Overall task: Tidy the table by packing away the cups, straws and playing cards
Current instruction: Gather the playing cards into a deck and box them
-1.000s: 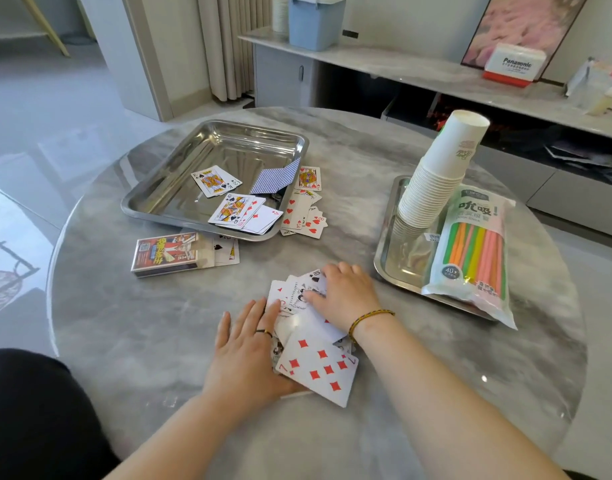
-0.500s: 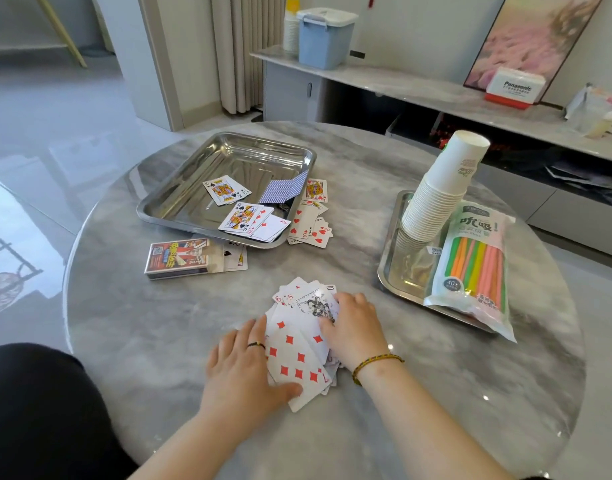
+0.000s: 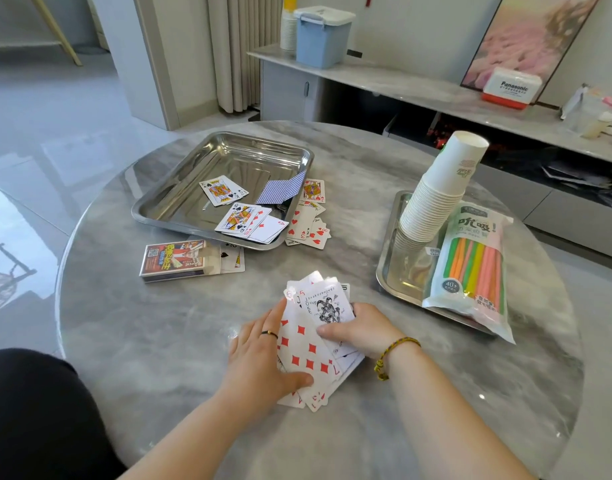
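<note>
A loose bunch of playing cards lies at the front of the round marble table, a joker and a seven of diamonds on top. My left hand holds its left side, thumb on the seven. My right hand grips the right side, thumb over the joker. More cards lie in the left steel tray and beside it. The open card box sits in front of that tray. A stack of white paper cups and a bag of coloured straws rest on the right tray.
Behind the table runs a low marble cabinet with a blue lidded bin, a white and red box and a framed picture. A dark garment fills the lower left corner. The floor lies to the left.
Both hands have pushed the spread cards closer together into a tighter bunch. The right thumb now lies on the joker and the left thumb on the seven of diamonds.
</note>
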`<state>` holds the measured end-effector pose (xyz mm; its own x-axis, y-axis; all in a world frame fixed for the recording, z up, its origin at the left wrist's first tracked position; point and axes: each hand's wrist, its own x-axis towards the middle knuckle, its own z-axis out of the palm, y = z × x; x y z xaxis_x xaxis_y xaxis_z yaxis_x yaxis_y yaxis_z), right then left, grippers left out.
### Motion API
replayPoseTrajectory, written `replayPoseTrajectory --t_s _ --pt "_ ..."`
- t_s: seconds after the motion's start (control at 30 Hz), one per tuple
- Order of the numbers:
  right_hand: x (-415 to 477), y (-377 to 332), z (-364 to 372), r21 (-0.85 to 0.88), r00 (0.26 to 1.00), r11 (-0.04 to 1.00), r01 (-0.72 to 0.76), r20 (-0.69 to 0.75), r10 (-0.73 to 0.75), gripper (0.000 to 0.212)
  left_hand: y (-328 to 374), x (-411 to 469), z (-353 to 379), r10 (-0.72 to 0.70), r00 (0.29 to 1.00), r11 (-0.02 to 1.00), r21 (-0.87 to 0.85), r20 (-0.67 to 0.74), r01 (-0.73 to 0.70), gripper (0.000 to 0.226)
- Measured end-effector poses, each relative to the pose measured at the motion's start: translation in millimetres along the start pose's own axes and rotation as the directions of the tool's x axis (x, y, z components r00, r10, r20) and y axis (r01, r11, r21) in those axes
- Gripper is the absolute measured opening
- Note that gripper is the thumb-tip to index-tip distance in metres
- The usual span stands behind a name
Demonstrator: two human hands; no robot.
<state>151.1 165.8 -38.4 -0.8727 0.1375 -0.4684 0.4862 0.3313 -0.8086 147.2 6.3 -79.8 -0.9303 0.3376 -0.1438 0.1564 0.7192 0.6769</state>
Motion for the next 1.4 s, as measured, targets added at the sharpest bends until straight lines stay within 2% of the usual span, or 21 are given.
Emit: replayPoseTrajectory --t_s 0.17,0.27,0.37,0.43,0.47,0.53,0.6,0.63,0.67,0.73,0.8,0.83,0.9,0.97,1.03,1.1,1.13,1.2,1.3,1.37,1.4 --pt "-6.9 10.8 4.5 0.075 0.996 0.995 0.067 0.046 -0.071 0.009 0.2 -1.5 2.3 -0.054 0.998 0.975 -0.216 -0.042 0.044 0.113" --pt "-9.1 19.1 11.0 0.309 0.991 0.949 0.068 0.086 -0.099 0.013 5.1 -3.6 1.1 -0.107 0.992 0.894 -0.442 -0.068 0.066 0.113" --pt "-11.2 21.1 21.3 0.445 0.983 0.882 0.157 0.013 -0.181 0.014 7.9 -3.6 -4.6 -0.210 0.972 0.743 -0.663 -0.102 0.091 0.104" --pt "-11.1 19.1 25.8 0.505 0.971 0.834 0.222 -0.035 -0.237 0.014 7.4 -1.8 -7.4 -0.282 0.960 0.535 -0.829 0.006 0.162 0.091" --pt "-11.4 17.8 26.5 0.520 0.964 0.818 0.247 -0.046 -0.262 0.015 7.1 -2.0 -7.6 -0.284 0.956 0.442 -0.875 0.074 0.199 0.081" --pt "-13.2 15.4 25.8 0.510 0.954 0.817 0.269 -0.025 -0.298 0.015 10.4 -3.4 -8.4 -0.265 0.956 0.374 -0.901 0.125 0.221 0.049" --pt "-15.5 14.8 24.7 0.431 0.947 0.859 0.276 0.030 -0.319 0.020 14.6 -3.6 -6.6 -0.256 0.960 0.399 -0.893 0.111 0.210 0.024" --pt "-15.7 13.8 24.1 0.402 0.943 0.870 0.285 0.043 -0.329 0.022 17.7 -3.3 -7.1 -0.247 0.965 0.414 -0.892 0.083 0.183 0.021" --pt "-15.3 12.3 22.8 0.393 0.941 0.868 0.305 0.017 -0.338 0.025 21.1 -2.4 -8.6 -0.237 0.971 0.434 -0.889 0.043 0.145 0.022" --pt "-15.1 6.6 16.4 0.401 0.924 0.832 0.384 -0.173 -0.343 0.035 28.6 3.2 -11.8 -0.216 0.975 0.523 -0.850 -0.051 0.071 0.026" --pt "-19.4 -2.9 6.2 0.365 0.831 0.768 0.526 -0.411 -0.374 0.044 37.5 7.5 -14.9 -0.157 0.980 0.639 -0.770 -0.124 0.005 0.029" --pt "-23.3 -7.7 1.8 0.325 0.771 0.733 0.597 -0.483 -0.414 0.046 41.4 8.8 -15.6 -0.119 0.983 0.692 -0.722 -0.142 -0.021 0.031" --pt "-31.6 -14.6 -3.4 0.197 0.675 0.706 0.680 -0.543 -0.499 0.042 48.6 10.2 -14.7 -0.034 0.989 0.759 -0.648 -0.143 -0.067 0.035" --pt "-35.3 -16.9 -3.7 0.088 0.635 0.726 0.682 -0.564 -0.529 0.031 52.3 11.2 -11.5 0.017 0.990 0.804 -0.586 -0.142 -0.098 0.035" --pt "-32.4 -14.1 -2.2 0.117 0.663 0.762 0.636 -0.588 -0.463 0.016 53.4 13.0 -7.7 0.019 0.987 0.810 -0.576 -0.162 -0.110 0.028" --pt "-24.2 -8.1 1.0 0.281 0.733 0.791 0.544 -0.619 -0.284 0.027 52.9 13.7 -4.3 -0.018 0.988 0.776 -0.625 -0.155 -0.084 0.027" --pt "-18.6 -3.5 2.5 0.417 0.771 0.759 0.501 -0.613 -0.172 0.033 52.3 13.9 -1.4 -0.035 0.989 0.761 -0.645 -0.143 -0.067 0.029" --pt "-8.7 3.7 7.0 0.648 0.834 0.631 0.427 -0.551 0.001 0.041 51.1 13.2 4.0 -0.049 0.991 0.734 -0.677 -0.128 -0.051 0.035" --pt "-3.2 8.3 11.8 0.778 0.879 0.513 0.362 -0.469 0.090 0.027 47.5 13.5 8.6 -0.098 0.990 0.681 -0.732 -0.101 -0.007 0.036" --pt "-0.3 10.5 13.8 0.805 0.903 0.513 0.298 -0.411 0.120 0.022 42.5 15.9 9.5 -0.125 0.990 0.643 -0.766 -0.069 0.028 0.035" --pt "0.4 10.5 13.2 0.774 0.903 0.564 0.286 -0.415 0.111 0.023 41.1 16.6 9.3 -0.122 0.991 0.638 -0.769 -0.061 0.032 0.035"
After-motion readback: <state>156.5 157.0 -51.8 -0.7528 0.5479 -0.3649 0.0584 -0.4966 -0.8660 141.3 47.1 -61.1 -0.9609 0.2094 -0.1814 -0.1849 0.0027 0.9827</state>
